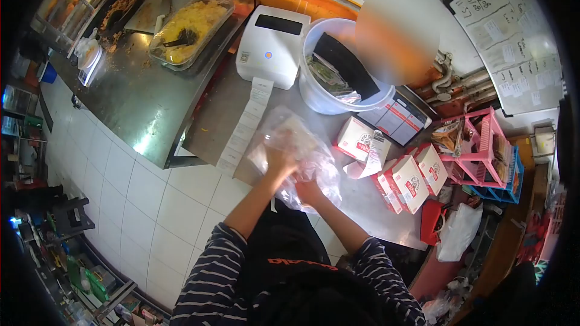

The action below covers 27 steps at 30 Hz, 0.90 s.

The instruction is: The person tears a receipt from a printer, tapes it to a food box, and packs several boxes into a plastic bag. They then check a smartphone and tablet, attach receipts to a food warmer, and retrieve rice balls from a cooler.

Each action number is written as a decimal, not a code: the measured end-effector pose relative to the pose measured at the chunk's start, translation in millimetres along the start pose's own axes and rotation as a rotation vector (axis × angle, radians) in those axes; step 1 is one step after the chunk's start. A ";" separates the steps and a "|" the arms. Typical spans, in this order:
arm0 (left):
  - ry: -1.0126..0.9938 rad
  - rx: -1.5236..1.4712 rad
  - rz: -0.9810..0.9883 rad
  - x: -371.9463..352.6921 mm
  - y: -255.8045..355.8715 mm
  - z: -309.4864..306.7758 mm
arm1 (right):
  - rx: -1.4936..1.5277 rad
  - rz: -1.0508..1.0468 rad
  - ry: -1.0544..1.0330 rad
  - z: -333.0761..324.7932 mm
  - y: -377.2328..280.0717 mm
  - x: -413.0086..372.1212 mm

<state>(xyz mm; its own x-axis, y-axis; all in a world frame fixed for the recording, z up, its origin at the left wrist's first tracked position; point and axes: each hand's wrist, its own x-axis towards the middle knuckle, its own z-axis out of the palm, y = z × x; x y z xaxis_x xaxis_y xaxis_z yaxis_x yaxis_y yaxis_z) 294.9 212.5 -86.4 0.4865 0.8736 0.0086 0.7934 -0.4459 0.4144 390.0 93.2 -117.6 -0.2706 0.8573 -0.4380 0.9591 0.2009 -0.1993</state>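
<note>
A clear plastic bag lies at the near edge of the metal counter, just below the white label printer. My left hand is at the bag's upper part, partly covered by the film, so its fingers are hard to make out. At the lower right of the bag is my right hand, its fingers closed around the crumpled plastic. Something pale shows through the bag, but I cannot make out what it is. A long strip of printed labels hangs from the printer to the left of the bag.
Behind the bag stands a white bucket holding packets. Red-and-white boxes, a tablet and pink baskets are on the right. A lidded tray of yellow food sits on the left counter.
</note>
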 end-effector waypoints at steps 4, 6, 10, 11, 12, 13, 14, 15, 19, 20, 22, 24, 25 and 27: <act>0.298 0.041 0.180 8.8 28.6 35.0 | 1.251 -0.200 0.201 104.3 35.7 22.0; 0.137 0.093 0.092 27.8 29.1 39.2 | 0.603 -0.178 0.047 58.8 28.9 13.3; -0.087 -0.021 0.040 28.1 6.2 21.7 | -0.146 -0.075 -0.213 -4.6 11.4 -2.5; -0.044 -0.053 0.051 24.8 1.8 20.0 | -0.193 -0.039 -0.267 -10.6 8.1 -6.2; -0.001 -0.085 0.063 22.2 1.0 8.9 | -0.127 0.032 -0.200 -14.9 5.7 -13.2; 0.022 -0.062 0.029 13.8 3.8 -1.2 | -0.078 0.064 -0.197 -17.3 4.3 -18.1; 0.049 -0.037 -0.008 7.5 7.5 -12.0 | -0.030 0.091 -0.194 -20.3 2.9 -21.1; 0.032 0.030 -0.011 1.9 5.5 -5.2 | 0.019 0.113 -0.189 -23.2 -0.1 -23.1; 0.010 0.109 -0.102 -3.9 3.4 6.4 | 0.086 0.101 -0.142 -34.9 2.3 -26.4; 0.000 0.083 -0.141 -8.8 0.6 2.7 | 0.138 0.085 -0.102 -22.4 7.2 -24.8; 0.094 0.157 -0.061 -12.2 -6.2 1.4 | 0.177 0.026 -0.043 -23.1 15.7 -27.9; 0.142 0.161 -0.002 -9.5 -1.2 1.7 | 0.196 0.039 -0.090 -30.7 13.4 -26.9; 0.141 0.144 -0.004 -8.6 6.6 -7.3 | 0.198 0.027 -0.063 -42.7 11.7 -29.8; -0.099 0.001 -0.189 -8.9 35.7 -52.5 | 0.387 0.011 -0.011 -88.3 8.1 -52.3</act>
<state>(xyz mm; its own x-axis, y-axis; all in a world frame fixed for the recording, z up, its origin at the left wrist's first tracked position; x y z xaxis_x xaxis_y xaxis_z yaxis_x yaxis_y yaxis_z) 299.6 199.0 -23.9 0.3624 0.9185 -0.1583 0.8741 -0.2760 0.3996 419.2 91.8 -19.0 -0.2638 0.8528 -0.4508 0.8602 -0.0035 -0.5099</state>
